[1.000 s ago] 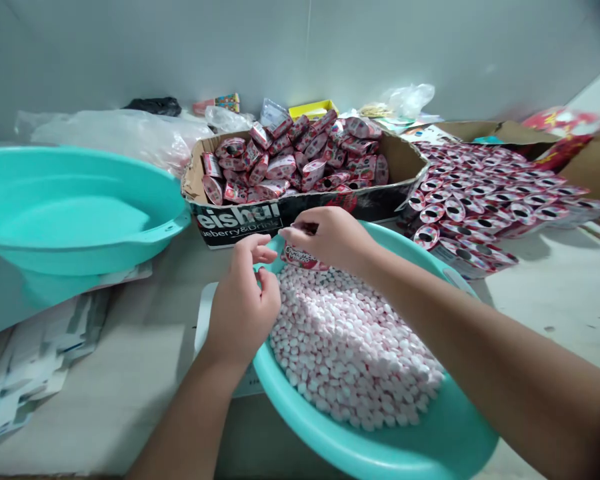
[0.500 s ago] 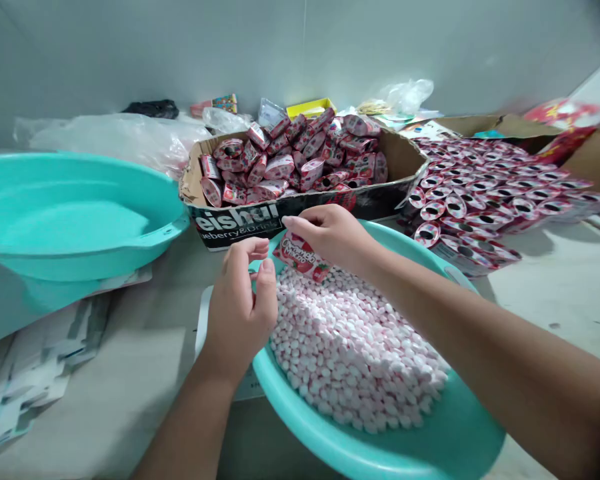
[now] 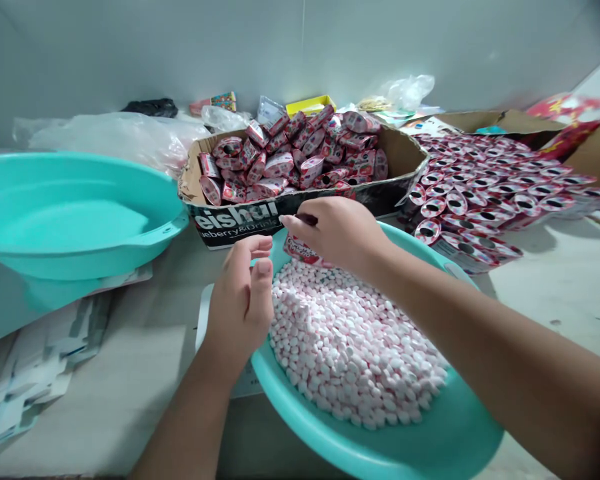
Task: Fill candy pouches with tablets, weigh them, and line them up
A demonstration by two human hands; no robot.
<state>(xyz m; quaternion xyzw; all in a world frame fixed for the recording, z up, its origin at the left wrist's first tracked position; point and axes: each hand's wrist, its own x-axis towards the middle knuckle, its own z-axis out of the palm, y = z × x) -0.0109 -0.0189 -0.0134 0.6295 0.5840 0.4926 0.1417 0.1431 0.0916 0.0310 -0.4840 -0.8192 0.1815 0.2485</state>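
Pellets (image 3: 350, 340), too many to count, smooth, rounded and pinkish-white, heap in one turquoise plastic basin (image 3: 430, 453). Over them my right hand (image 3: 337, 230) pinches one glossy printed packet (image 3: 303, 251); my left hand (image 3: 245, 293) curves loosely beside it, thumb apart. To the left sits a second basin (image 3: 105, 253). Beyond, one cardboard carton (image 3: 380, 197) holds dozens of shiny pouches (image 3: 280, 165); rightward, dozens of oval-mouthed sleeves (image 3: 470, 193) crowd the worktop (image 3: 155, 347).

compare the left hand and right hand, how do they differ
The right hand grips a red packet; the left hand shows nothing held. The right hand's back faces up above the turquoise basin, while the left hand is loosely curved, thumb up, by its left rim. Both are bare.
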